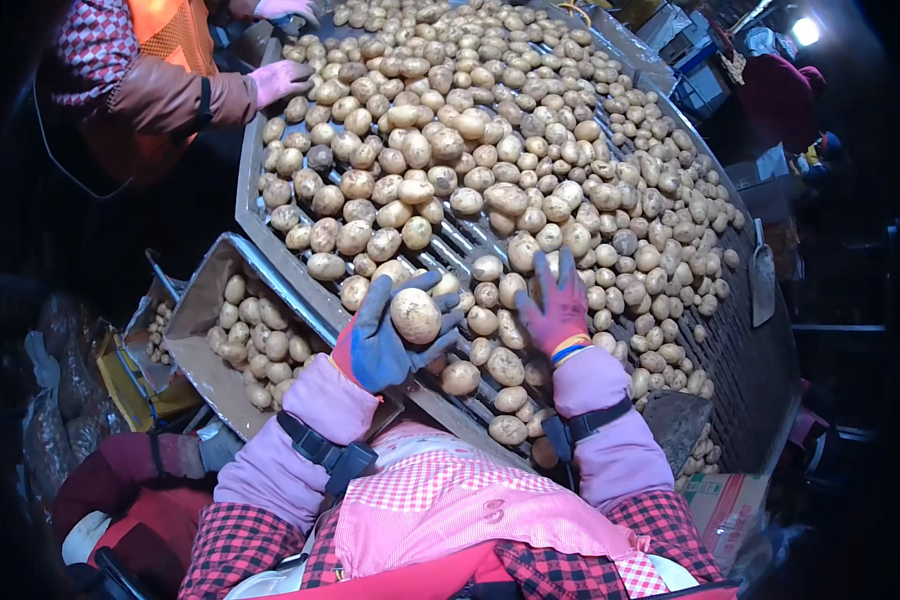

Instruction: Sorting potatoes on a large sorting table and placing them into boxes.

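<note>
My left hand (375, 345), in a blue and red work glove, is turned palm up near the front edge of the slatted sorting table (450, 238). Its fingers curl around a large pale potato (415, 316). To the right, my right hand (556, 308) wears a similar glove, its fingers spread over the potatoes. A smaller potato (512, 290) lies beside its thumb, and I see nothing gripped in this hand. Several loose potatoes (505, 367) rest on the slats between my forearms.
Potatoes are heaped across the table's far side. A potato-filled chute (192, 335) hangs at the left edge. Another person's pink-gloved hand (282, 82) touches the far left rim. A scoop (762, 272) lies at the right edge; a cardboard box (727, 508) stands at lower right.
</note>
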`<state>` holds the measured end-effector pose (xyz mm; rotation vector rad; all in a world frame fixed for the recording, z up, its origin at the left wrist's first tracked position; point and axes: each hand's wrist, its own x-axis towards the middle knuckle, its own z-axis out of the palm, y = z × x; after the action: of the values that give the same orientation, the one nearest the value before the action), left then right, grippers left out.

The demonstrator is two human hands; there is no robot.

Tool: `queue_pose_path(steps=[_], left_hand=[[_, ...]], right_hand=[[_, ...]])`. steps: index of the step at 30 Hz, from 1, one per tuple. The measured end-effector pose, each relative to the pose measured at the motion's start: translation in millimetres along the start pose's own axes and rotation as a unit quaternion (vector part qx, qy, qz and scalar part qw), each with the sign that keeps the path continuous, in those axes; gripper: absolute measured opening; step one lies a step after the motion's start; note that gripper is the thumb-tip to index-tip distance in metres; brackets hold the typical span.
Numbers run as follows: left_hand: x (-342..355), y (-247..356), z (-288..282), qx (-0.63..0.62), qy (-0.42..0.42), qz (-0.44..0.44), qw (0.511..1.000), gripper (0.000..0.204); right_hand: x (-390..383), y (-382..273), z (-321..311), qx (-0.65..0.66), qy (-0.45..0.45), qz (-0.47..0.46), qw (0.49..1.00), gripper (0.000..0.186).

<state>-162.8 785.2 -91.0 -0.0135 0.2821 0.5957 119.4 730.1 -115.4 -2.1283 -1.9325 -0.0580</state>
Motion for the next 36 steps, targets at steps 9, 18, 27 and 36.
queue_pose_path(steps=[9,18,27,36], left_hand=[[-14.6,6.2,-30.9,-0.042,0.070,0.021,0.996,0.063],[-10.4,11.5,-41.5,-0.033,0.031,0.026,0.999,0.063],[4.8,-4.4,-33.3,-0.025,0.028,0.044,0.998,0.076],[-1.5,-4.9,-6.0,-0.111,0.069,0.024,0.991,0.074]], right_hand=[[94.1,146.5,12.8,-0.134,0.089,0.205,0.965,0.056],[-1.2,105.9,14.3,-0.012,-0.004,0.098,0.995,0.057],[42.6,-18.6,-6.9,0.119,-0.185,0.096,0.971,0.068],[28.2,-47.6,-26.2,0.484,-0.083,0.127,0.862,0.042]])
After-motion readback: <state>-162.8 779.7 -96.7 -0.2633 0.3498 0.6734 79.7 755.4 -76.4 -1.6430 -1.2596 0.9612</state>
